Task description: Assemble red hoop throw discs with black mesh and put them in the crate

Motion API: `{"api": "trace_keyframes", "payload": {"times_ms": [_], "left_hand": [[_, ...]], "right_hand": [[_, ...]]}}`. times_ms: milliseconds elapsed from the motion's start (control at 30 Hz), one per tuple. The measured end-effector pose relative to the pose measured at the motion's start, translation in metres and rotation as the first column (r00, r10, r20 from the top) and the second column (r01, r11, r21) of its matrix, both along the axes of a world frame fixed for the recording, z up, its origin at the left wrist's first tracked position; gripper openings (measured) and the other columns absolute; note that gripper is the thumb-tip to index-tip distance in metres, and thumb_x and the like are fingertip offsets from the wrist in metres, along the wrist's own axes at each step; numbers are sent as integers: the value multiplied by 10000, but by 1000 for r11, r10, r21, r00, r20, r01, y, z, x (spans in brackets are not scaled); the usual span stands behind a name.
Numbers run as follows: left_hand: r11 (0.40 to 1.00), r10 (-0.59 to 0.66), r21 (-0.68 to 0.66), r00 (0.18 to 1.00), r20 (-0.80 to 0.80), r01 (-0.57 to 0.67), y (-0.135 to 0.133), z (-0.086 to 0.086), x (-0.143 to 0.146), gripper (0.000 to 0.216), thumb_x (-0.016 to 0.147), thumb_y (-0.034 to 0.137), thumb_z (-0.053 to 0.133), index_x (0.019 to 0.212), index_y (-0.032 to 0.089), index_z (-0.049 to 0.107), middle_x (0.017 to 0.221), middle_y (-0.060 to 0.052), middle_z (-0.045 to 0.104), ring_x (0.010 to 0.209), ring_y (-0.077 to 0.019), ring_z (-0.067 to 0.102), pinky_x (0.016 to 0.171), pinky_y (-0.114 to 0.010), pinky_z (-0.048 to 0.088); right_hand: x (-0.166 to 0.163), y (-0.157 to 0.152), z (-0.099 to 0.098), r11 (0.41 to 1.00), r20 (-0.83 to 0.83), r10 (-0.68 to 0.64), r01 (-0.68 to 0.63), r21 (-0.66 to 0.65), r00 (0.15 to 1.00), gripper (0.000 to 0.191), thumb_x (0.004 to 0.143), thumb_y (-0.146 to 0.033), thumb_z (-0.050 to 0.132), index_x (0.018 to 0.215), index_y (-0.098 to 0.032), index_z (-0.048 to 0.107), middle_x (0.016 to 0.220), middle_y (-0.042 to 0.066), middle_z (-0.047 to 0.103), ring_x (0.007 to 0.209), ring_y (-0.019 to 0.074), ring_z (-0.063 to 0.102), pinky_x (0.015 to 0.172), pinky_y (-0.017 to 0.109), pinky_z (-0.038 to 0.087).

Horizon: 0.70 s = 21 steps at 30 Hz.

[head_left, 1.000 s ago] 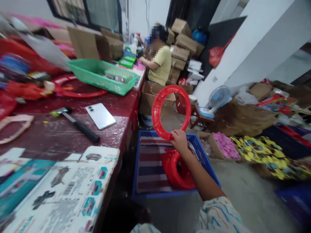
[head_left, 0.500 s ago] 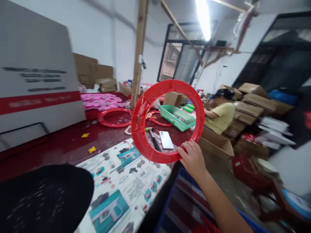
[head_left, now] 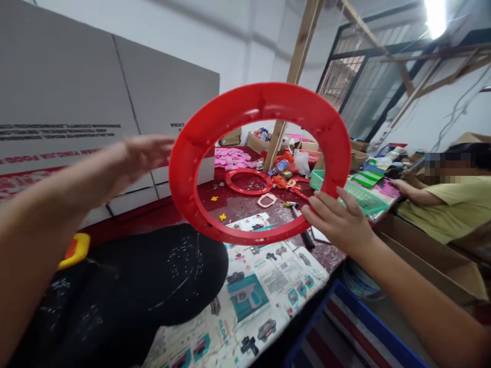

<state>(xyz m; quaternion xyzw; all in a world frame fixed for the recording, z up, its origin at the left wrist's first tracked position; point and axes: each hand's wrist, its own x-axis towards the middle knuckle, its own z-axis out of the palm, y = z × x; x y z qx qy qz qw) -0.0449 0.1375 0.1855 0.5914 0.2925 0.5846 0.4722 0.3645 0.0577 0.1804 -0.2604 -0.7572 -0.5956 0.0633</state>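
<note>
Where red ring (head_left: 184, 168) frames it, table (head_left: 243, 205) looks plastic-covered; wall (head_left: 192, 30) white.

Right hand (head_left: 343, 222) bare, fingers (head_left: 326, 206) slim, rounded at tips. Right forearm (head_left: 418, 286) bare, smooth-outlined. Left forearm (head_left: 72, 181) bare, tapering; left hand (head_left: 141, 154) blurred, seemingly bare too.

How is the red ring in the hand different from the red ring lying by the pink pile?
The held ring is up in the right hand, while the lying ring rests on the table. The held ring is tipped up; the lying ring is flat. The held ring looks bigger than the lying ring, but it is nearer, so real sizes are hard to tell. Both are red, with a big hole.
</note>
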Motion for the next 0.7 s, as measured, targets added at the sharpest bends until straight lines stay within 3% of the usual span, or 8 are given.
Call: {"api": "trace_keyframes", "payload": {"times_ms": [67,133,167,333,500,600,633,700], "left_hand": [[927,-324,-221,944,-62,303,-6,-10,-4,727,459,369,893,1055,32,646,1066,-155,702,1121,-372,619,899,-496,518],[827,-457,-397,887,-65,397,-10,-24,-6,775,301,134,899,1038,90,661,1020,-156,724,1036,-404,659,806,-538,562],[826,-448,-417,891,-75,380,-11,-31,-6,718,322,73,876,1009,108,668,988,-160,732,988,-406,678,766,-549,575],[934,-294,-219,955,-28,281,-22,-55,-8,294,588,99,816,818,157,642,924,-168,743,945,-376,700,775,-532,593],[963,24,-268,983,180,26,-44,-60,-17,363,511,97,859,788,180,639,792,-78,744,779,-282,737,635,-292,625],[950,202,-283,953,226,-134,-52,-63,-19,409,474,89,872,785,183,624,789,-48,742,734,-219,733,533,-162,580],[945,242,-276,942,231,-174,-53,-65,-18,408,481,84,870,786,183,617,791,-37,742,735,-196,730,538,-137,569],[941,282,-260,930,237,-219,-54,-70,-13,374,523,82,857,788,175,610,805,-31,747,748,-163,723,596,-120,571]], "right_hand": [[-6,5,12,997,-15,-1,-1,-84,1000,186,890,-110,557,886,-270,651,1019,-16,713,1086,173,590,1074,391,352],[-12,12,22,972,-43,-20,10,-233,999,242,896,-94,520,886,-302,645,1065,-43,705,1121,167,585,1103,396,350],[-15,17,26,955,-44,-28,13,-297,999,270,903,-88,493,895,-312,644,1094,-52,698,1145,163,578,1120,397,345],[-36,51,51,934,-136,-4,-45,-354,991,259,939,-144,472,1020,-324,640,1263,-44,635,1295,163,484,1176,389,286],[-68,57,68,974,-237,144,-180,-135,961,328,915,-153,534,1199,-308,588,1351,-12,562,1344,256,418,1108,517,337],[-113,32,41,905,-378,402,-425,24,834,231,904,-172,547,1119,-226,615,1173,66,627,1145,236,552,983,479,441],[-134,21,24,844,-450,484,-537,11,751,162,910,-210,540,1042,-195,632,1063,73,649,1031,214,588,924,440,478],[-177,3,-14,739,-545,478,-651,-176,689,241,926,-379,518,930,-179,652,910,64,654,884,197,596,795,367,519]]}}
